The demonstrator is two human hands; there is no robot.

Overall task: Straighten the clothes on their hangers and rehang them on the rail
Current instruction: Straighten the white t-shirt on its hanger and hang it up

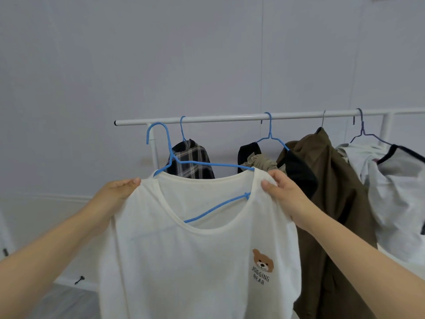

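A cream T-shirt (pixel 195 261) with a small bear print hangs in front of me on a blue wire hanger (pixel 169 146). The hanger's hook is just below the white rail (pixel 218 118), near its left end, and is not on it. My left hand (pixel 117 188) pinches the shirt's left shoulder. My right hand (pixel 285 192) pinches the right shoulder. Part of the hanger's lower wire shows through the neck opening.
Several garments hang crookedly on the rail: a black-and-white plaid piece (pixel 190 160), a black and beige bundle (pixel 259 160) on a blue hanger, an olive jacket (pixel 333 203), and a white and grey garment (pixel 395 192) at the right. A pale wall stands behind.
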